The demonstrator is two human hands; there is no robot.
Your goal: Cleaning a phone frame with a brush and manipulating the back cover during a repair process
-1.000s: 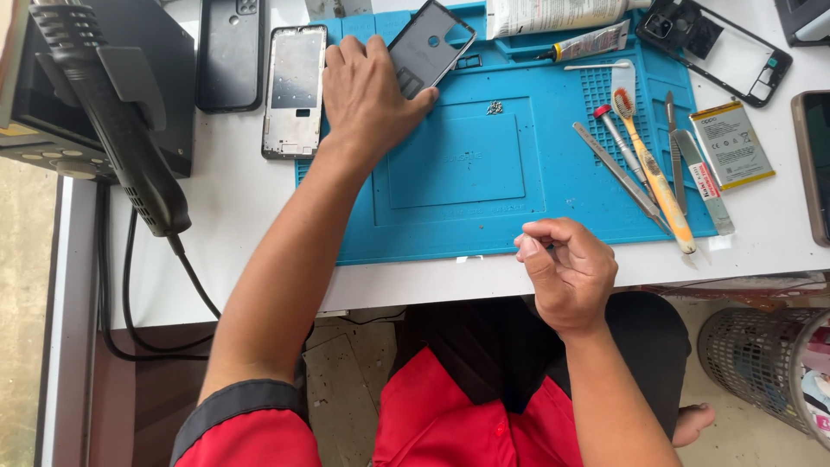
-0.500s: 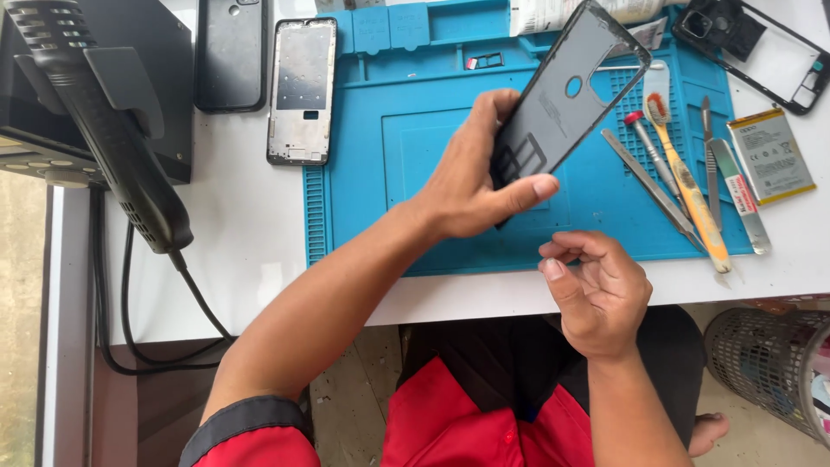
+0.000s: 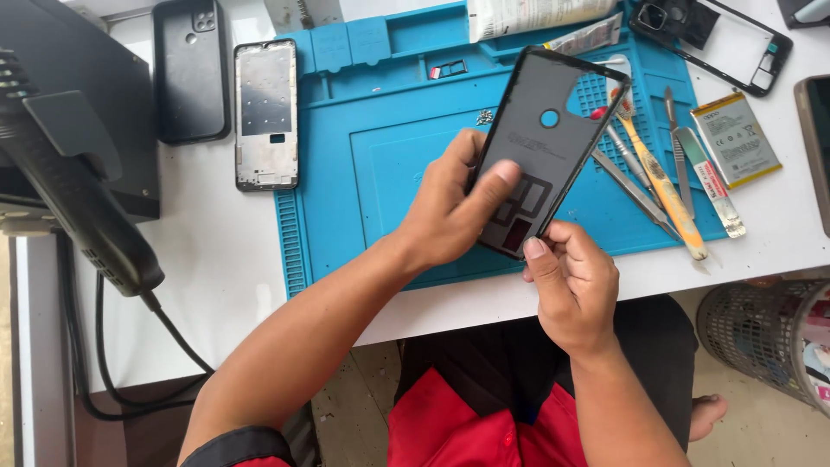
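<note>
A flat rectangular battery with a white and yellow label lies at the right of the frame, just off the blue mat's edge. At the top centre, a white printed package rests across the mat, with a crinkled silvery tube beside it.

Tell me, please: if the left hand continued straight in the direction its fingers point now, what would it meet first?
The left hand points up and right, already against the dark phone back cover. Past the cover, probably the toothbrush and tweezers on the blue mat; depth is unclear.
</note>
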